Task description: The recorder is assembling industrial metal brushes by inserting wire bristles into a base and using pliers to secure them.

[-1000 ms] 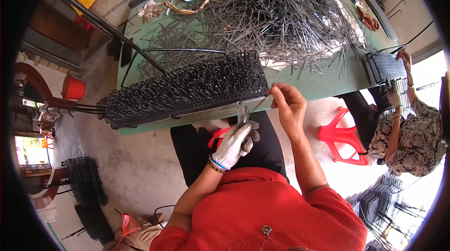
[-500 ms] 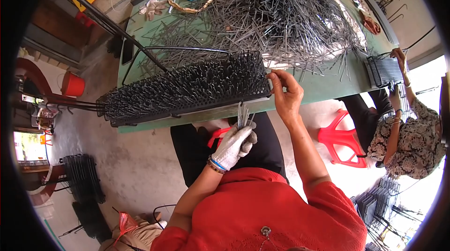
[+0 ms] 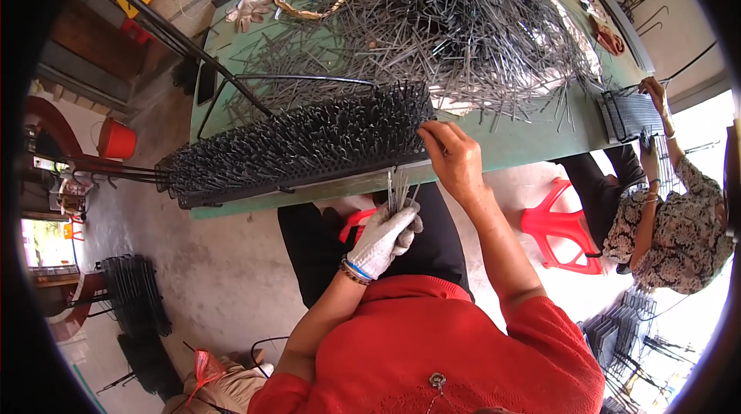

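Observation:
A long black rack point(image 3: 301, 144) lies along the table's near edge, its perforated base packed with upright dark strips. My left hand point(image 3: 386, 240), in a white knit glove, is closed round a small bundle of thin grey metal strips point(image 3: 399, 188) that point up just below the rack's near edge. My bare right hand point(image 3: 458, 161) is at the rack's right end, thumb and fingers pinched together against the last upright strips. Whatever is between those fingertips is too small to make out.
Loose thin strips point(image 3: 478, 28) are heaped across the green table point(image 3: 540, 134). Work gloves point(image 3: 251, 11) lie at its far left. A black metal frame point(image 3: 224, 66) rises behind the rack. On the right, a co-worker point(image 3: 664, 236) handles another rack point(image 3: 629, 114) near a red stool point(image 3: 559, 225).
My right hand has moved left and slightly nearer, from just off the rack's end to its last strips. My left hand stays nearly still with the bundle.

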### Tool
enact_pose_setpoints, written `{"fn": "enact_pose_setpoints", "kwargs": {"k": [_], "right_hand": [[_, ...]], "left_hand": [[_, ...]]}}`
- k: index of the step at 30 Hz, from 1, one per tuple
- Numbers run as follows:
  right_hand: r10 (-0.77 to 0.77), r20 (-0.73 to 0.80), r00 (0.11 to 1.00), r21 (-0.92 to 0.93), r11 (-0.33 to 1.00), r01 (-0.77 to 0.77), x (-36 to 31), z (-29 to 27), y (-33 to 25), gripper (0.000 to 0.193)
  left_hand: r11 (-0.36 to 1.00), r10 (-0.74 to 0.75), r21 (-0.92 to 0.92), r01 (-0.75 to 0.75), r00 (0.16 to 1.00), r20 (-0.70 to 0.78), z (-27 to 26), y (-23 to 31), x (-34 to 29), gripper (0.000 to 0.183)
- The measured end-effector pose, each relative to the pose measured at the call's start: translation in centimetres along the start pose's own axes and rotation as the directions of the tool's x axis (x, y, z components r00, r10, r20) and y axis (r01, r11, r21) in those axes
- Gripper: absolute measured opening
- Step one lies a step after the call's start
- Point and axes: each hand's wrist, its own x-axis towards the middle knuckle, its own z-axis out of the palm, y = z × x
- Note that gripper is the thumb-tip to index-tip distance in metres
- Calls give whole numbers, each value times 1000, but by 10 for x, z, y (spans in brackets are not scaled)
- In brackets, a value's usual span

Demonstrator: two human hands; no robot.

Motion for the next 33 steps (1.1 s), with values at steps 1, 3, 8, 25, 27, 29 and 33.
{"fn": "enact_pose_setpoints", "kwargs": {"k": [1,3,8,25,27,29,33], "right_hand": [[-52,-6,999,-44,998,52,1,0,-3,12],[-106,-7,994,-87,991,105,2,0,-6,12],[-136,-6,991,-126,983,134,2,-1,-7,13],[259,319,912,113,945,-308,-9,-24,-27,19],[328,470,819,184,871,-455,-19,-24,-23,23],[366,495,788,296,782,-549,-23,-24,-23,20],[467,251,848,507,683,-526,-7,-34,-18,15]], "left_hand": [[1000,0,-2,0,1000,-1,0,0,0,14],[1000,1,10,-1,1000,-15,0,0,0,14],[1000,4,9,-4,1000,-13,0,1,-1,14],[988,101,-118,-97,994,31,0,1,-2,22],[988,121,-99,-118,992,21,7,4,-2,23],[989,127,-80,-127,992,6,9,2,0,23],[996,76,-40,-75,997,16,3,1,3,26]]}}
